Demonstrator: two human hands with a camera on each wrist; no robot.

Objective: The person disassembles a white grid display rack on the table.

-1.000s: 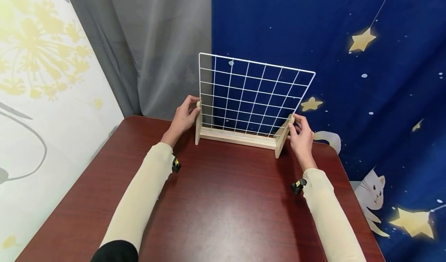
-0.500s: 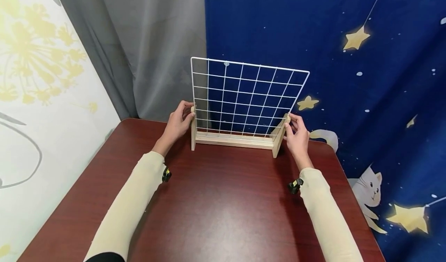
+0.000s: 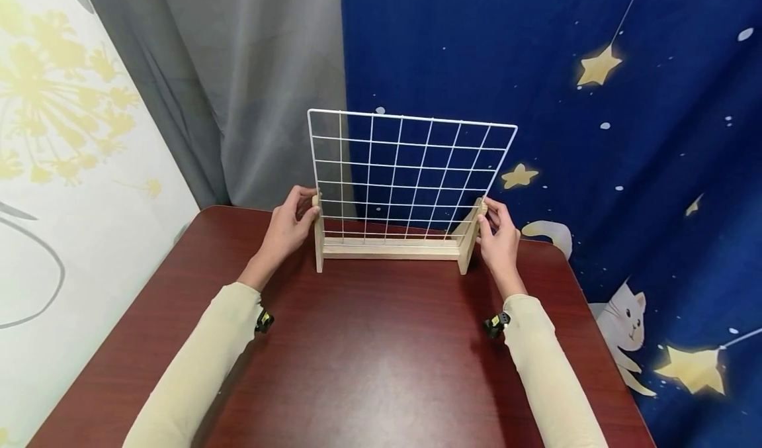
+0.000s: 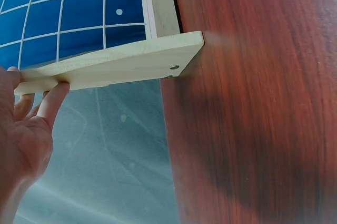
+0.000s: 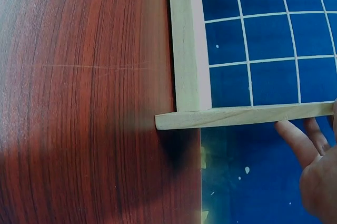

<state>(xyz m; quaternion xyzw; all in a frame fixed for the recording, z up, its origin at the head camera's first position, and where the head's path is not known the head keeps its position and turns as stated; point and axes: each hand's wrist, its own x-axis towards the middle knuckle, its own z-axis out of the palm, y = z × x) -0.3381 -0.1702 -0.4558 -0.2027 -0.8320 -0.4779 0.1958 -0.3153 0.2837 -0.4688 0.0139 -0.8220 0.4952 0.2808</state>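
Note:
A display rack, made of a white wire grid (image 3: 411,163) in a pale wooden stand (image 3: 389,253), stands near the far edge of the table in the head view. The left hand (image 3: 288,226) pinches the upper end of the left side board (image 3: 319,239). On the other side, the right hand (image 3: 500,239) grips the top of the right side board (image 3: 470,243). In the left wrist view, the left board (image 4: 142,60) shows a small round hole near its lower end. Fingers (image 5: 297,142) touch the outer face of the right board (image 5: 237,117) in the right wrist view; the thumb is partly cut off.
The reddish-brown table (image 3: 369,355) extends in front of the rack towards the person. A grey curtain (image 3: 268,84) and a blue star-patterned curtain (image 3: 536,51) hang behind. A white wall with yellow flower print (image 3: 71,170) is at the left.
The rack's left end has come nearer the person, so the rack sits squarer to the view. Both hands keep hold of its side boards. The head view has shifted slightly.

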